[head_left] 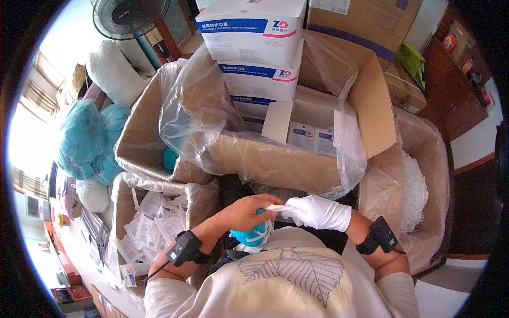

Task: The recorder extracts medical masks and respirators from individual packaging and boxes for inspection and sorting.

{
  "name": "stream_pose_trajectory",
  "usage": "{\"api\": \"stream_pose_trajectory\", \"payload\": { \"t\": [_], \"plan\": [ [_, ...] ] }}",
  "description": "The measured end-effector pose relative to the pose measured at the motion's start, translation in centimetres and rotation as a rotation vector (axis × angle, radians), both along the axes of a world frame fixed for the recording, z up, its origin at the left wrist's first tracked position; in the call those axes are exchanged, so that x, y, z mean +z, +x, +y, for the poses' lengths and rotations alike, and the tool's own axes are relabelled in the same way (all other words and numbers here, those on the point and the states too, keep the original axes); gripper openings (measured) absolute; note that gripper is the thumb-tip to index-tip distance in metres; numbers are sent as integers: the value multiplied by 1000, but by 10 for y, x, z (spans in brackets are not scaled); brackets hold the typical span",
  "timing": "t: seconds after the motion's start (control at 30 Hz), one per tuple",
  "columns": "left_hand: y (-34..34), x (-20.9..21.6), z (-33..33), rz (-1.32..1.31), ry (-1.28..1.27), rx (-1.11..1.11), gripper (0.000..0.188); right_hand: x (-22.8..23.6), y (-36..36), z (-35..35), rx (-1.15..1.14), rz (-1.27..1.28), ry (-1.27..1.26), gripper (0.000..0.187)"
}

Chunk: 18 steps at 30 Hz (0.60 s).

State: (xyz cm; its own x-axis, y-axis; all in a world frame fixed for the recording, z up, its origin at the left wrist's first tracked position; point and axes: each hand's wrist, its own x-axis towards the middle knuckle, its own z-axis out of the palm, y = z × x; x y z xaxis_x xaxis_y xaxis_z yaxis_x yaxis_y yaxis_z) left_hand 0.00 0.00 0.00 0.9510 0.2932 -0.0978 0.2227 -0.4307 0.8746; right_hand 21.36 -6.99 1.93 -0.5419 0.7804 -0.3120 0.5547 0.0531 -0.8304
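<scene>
My bare left hand [246,208] and my white-gloved right hand [319,211] meet in front of my chest, fingers closed. Between them stretches a narrow, twisted white strip [277,208], gripped at both ends; whether it is ear loops or other soft material I cannot make out. Just under my left hand is a blue face mask or bundle of masks [249,236] with white ear loops, partly covered by the hand. My left palm and the right fingertips are hidden.
Ahead stands a large plastic-lined carton [275,161] holding stacked white boxes [252,32] and an open box of packets [310,138]. Left is a carton of white packets [154,225]; beyond it lie blue bundles [82,140]. Right, a lined carton holds white cords [415,193].
</scene>
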Motion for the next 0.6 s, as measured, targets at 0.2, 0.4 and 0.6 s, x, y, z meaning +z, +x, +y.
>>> {"api": "stream_pose_trajectory", "payload": {
  "t": [0.2, 0.4, 0.6],
  "plan": [
    [3, 1, -11, -7, -372, 344, 22, 4, -15, -1, -250, 143, -495, 36],
    [1, -4, -7, 180, -552, 203, 26, -12, 0, -3, -276, 297, -392, 32],
    [13, -8, -11, 66, -273, 281, 24, -9, -9, -5, -287, 274, -479, 33]
  ]
}}
